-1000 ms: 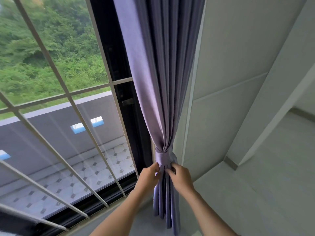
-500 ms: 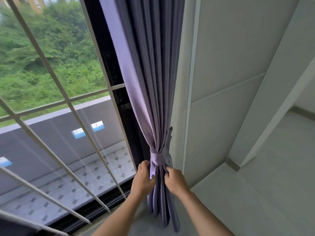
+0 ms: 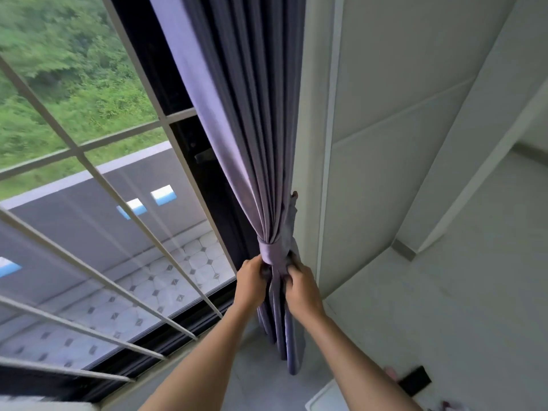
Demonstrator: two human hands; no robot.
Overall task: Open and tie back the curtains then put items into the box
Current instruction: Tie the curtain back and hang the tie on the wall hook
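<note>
Two hands were up at the curtain [image 3: 237, 137], head view only. The curtain was purple-grey, gathered into one bundle of folds in the corner between window and wall, and cinched by a tie-back band [image 3: 271, 252] of the same cloth.

Left hand [image 3: 251, 284]: closed on the curtain folds just below the band, at the bundle's left edge, fingers curled into the fabric. Right hand [image 3: 301, 290]: closed on the folds at the bundle's right edge, thumb and fingers pinching cloth directly under the band. The two hands sat close together, with only a narrow strip of curtain between them. Both forearms were bare.

Below the hands, the loose tail of the curtain hung down to about floor [image 3: 444, 307] level, between the two forearms. Above the hands, the band wrapped the bundle tightly; a small end of fabric stood up along the right edge by the wall [image 3: 385, 84].

Left of the left hand: window [image 3: 89, 143] with pale crossing bars, green trees and a tiled roof outside. Right of the right hand: pale panelled wall and pale floor.

Near the right forearm, lower frame: a black flat object [image 3: 415, 381], identity unclear.
</note>
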